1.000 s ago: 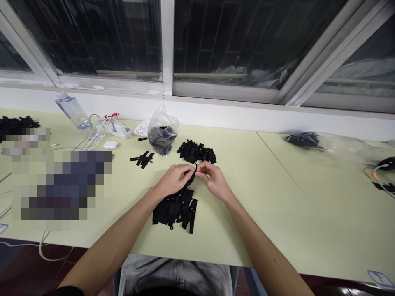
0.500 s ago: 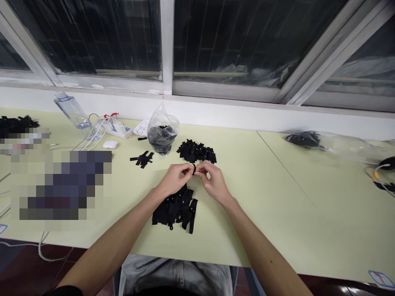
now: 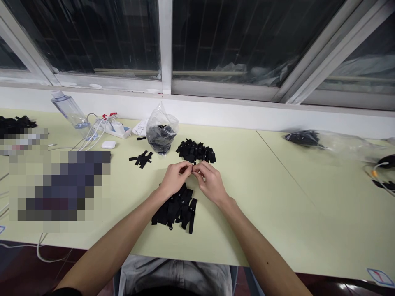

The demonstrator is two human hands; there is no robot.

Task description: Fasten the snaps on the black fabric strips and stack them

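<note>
Dark window panes run across the back, above a white sill and a pale green table point(image 3: 265, 193). Both hands meet over the middle of the table. The left hand point(image 3: 174, 179) and the right hand point(image 3: 210, 183) press their fingertips together around a small black strap piece point(image 3: 193, 168), which is almost wholly hidden; only a dark sliver shows between thumbs and forefingers. Both hands pinch it, fingers curled in, the piece sitting at the very tips and not in either palm.

Just under the hands, at 6 o'clock from the pinch, lies a loose pile of strips point(image 3: 177, 207), black with small white marks, partly covered by the left wrist. At 12 o'clock, just beyond the fingertips and apart from them, sits a heap of folded pieces point(image 3: 196, 151). At 11 o'clock stands a clear bag point(image 3: 161, 133) with dark contents, and further toward 10 o'clock a few stray strips point(image 3: 142, 158), a white earbud case point(image 3: 109, 144), a power strip point(image 3: 115, 128) with white cables, and a bottle point(image 3: 69, 109). Far out at 3 o'clock lies another bag point(image 3: 327, 143) holding black pieces.
</note>
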